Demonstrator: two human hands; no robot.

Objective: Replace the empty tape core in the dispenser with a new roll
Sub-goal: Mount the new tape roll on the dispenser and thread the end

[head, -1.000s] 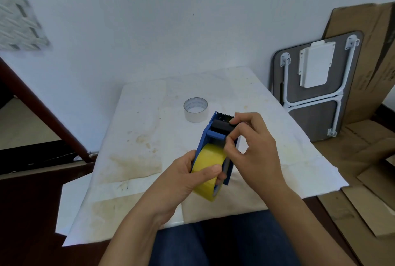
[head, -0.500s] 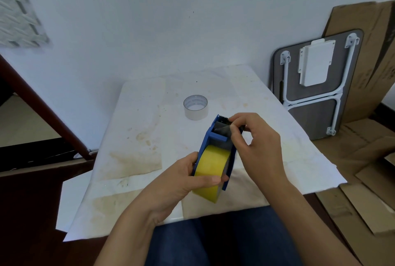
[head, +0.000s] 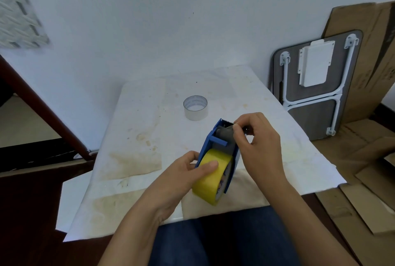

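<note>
The new yellow roll point(head: 211, 177) already sits in the blue dispenser point(head: 215, 144), which the person holds above the near edge of the stained white surface point(head: 139, 137); the left hand point(head: 183, 178) is wrapped around the body with the thumb pressed on the roll, while the empty core point(head: 195, 107) stands apart, farther back on the surface. The right hand point(head: 258, 144) is pinched narrow at the front, fingertips by the grey roller just behind the toothed blade, so threading the tape end looks like the step in hand. Next, I'd guess, the end must be drawn forward over the teeth without sticking to itself.
</note>
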